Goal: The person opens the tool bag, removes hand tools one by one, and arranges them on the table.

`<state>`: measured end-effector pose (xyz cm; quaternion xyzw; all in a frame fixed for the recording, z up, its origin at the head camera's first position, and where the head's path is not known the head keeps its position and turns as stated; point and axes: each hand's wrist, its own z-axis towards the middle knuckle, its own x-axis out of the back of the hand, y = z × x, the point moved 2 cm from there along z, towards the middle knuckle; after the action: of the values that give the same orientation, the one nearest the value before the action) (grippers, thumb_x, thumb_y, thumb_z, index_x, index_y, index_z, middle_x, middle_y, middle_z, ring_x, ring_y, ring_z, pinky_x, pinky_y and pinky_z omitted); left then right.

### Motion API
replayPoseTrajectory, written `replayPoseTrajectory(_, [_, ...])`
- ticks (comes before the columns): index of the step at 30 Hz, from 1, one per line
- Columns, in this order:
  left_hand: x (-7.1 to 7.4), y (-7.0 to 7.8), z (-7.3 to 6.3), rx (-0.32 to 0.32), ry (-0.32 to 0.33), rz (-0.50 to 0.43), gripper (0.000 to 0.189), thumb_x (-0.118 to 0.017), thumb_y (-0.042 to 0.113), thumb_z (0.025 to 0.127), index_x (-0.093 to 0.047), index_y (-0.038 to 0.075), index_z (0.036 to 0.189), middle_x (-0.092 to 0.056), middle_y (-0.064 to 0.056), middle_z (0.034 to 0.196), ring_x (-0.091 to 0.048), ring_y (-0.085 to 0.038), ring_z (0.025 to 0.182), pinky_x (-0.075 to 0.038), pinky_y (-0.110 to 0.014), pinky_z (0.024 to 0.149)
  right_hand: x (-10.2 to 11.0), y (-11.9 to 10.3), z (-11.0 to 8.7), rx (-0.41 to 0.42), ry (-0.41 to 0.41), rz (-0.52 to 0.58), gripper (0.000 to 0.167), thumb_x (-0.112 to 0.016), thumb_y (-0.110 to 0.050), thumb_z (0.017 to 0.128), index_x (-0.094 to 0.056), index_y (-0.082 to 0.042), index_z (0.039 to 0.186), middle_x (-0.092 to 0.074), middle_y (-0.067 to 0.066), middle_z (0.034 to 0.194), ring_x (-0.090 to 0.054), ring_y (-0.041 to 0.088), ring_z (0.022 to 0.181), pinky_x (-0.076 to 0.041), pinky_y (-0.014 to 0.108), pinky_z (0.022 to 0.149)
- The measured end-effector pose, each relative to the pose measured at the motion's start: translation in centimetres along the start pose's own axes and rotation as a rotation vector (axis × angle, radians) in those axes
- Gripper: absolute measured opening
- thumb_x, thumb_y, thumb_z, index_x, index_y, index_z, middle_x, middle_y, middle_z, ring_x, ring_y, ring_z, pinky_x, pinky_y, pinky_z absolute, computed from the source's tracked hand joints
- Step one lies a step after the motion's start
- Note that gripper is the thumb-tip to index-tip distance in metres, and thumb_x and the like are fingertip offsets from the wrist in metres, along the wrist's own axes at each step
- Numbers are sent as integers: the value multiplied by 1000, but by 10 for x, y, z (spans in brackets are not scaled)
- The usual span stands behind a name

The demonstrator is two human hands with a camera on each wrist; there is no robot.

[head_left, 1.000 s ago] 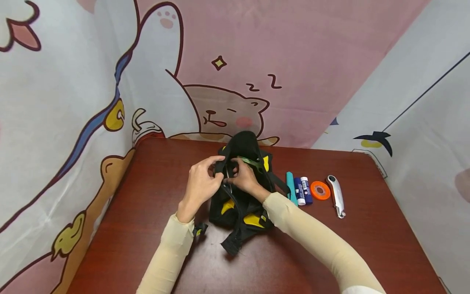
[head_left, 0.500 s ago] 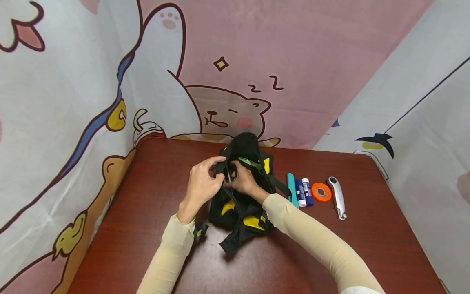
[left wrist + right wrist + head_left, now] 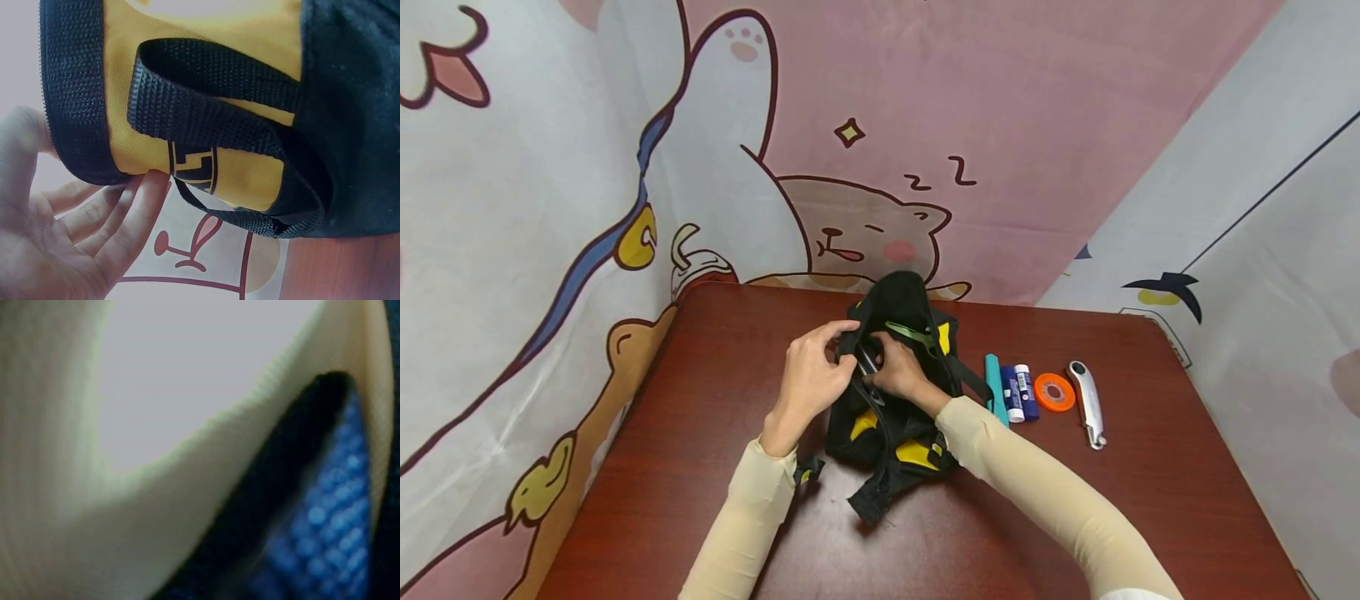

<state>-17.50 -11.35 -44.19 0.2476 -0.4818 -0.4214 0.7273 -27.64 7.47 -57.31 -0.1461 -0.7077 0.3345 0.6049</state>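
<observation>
A black and yellow fabric bag (image 3: 917, 452) stands unzipped on the table. My left hand (image 3: 812, 371) grips the left side of its opening between thumb and fingers; in the left wrist view those fingers lie along the zippered rim, beside a black webbing loop (image 3: 200, 119). My right hand (image 3: 898, 371) reaches into the opening, thumb and index finger curved toward a dark, ridged piece with a silvery glint (image 3: 867, 362). Whether it holds that piece I cannot tell. A green item (image 3: 910, 335) shows inside the bag, behind the hand. The blurred right wrist view has blue textured material (image 3: 325, 519) up close.
Right of the bag lie a teal stick-like item (image 3: 995, 383), two blue-and-white glue sticks (image 3: 1019, 392), an orange tape roll (image 3: 1055, 392) and a silver utility knife (image 3: 1086, 404). A loose black strap (image 3: 872, 500) trails toward the table's front. Printed cloth hangs behind the table (image 3: 700, 375).
My right hand has shifted slightly down and toward me within the bag opening, exposing more of the ridged piece. My left hand has kept its grip on the rim.
</observation>
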Motion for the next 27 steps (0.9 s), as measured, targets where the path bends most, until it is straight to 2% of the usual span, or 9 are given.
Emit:
replayPoseTrajectory(6, [0, 0, 1, 4, -1, 3, 46, -70, 2, 88, -81, 13, 131, -80, -9, 103, -71, -21, 76, -54, -38, 65, 1, 2, 0, 21, 10, -19, 91, -105, -29, 75, -61, -10, 152, -66, 2, 94, -63, 22, 82, -53, 41, 77])
replayPoseTrajectory(15, [0, 0, 1, 7, 4, -1, 47, -69, 2, 88, -81, 13, 131, -80, -8, 103, -72, -20, 77, -55, -38, 67, 2, 3, -1, -2, -5, -9, 83, -104, -21, 74, -66, -14, 147, -69, -1, 93, -65, 18, 79, -53, 38, 74])
replayPoseTrajectory(22, [2, 1, 1, 8, 2, -2, 45, -70, 3, 89, -81, 13, 131, -80, -8, 103, -71, -21, 77, -54, -38, 67, 20, -20, -16, -49, -17, -57, 68, -100, -16, 76, -72, -13, 138, -69, 2, 90, -65, 21, 78, -53, 36, 70])
replayPoseTrajectory(23, [2, 1, 0, 9, 1, -3, 45, -70, 3, 89, -81, 13, 131, -80, -8, 103, -71, -21, 77, -54, -38, 67, 20, -20, -14, -62, -22, -44, 67, -100, -15, 76, -73, -12, 137, -69, 1, 87, -65, 20, 76, -53, 35, 68])
replayPoseTrajectory(27, [2, 1, 1, 7, 3, -4, 45, -70, 3, 89, -81, 13, 131, -80, -9, 105, -72, -21, 78, -56, -39, 67, 39, -42, -32, -96, -32, 19, 59, -96, -9, 80, -74, -8, 135, -68, 4, 86, -64, 22, 74, -52, 35, 67])
